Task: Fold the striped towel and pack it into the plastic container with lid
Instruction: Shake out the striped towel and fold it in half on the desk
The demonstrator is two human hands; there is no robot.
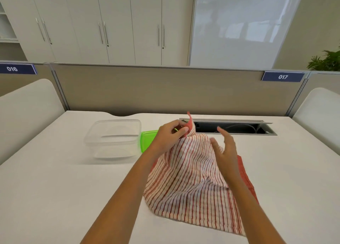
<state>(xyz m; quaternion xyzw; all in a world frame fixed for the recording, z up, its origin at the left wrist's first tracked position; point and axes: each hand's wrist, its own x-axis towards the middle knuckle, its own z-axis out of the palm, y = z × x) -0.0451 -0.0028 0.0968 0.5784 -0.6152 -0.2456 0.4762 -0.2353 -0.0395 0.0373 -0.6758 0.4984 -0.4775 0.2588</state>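
One clear plastic container (113,139) sits open on the white table (55,188), nothing in it, with one green lid (148,139) just beside it, partly hidden behind my left hand (170,135). That hand pinches a corner of the single striped towel (193,184), lifting it while the rest drapes on the table. My right hand (225,148) hovers spread open, holding nothing.

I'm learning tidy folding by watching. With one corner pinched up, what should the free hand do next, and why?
Probably the right hand, open and off the cloth, should take another corner: only the left hand pinches the striped towel, which droops rumpled onto the table.
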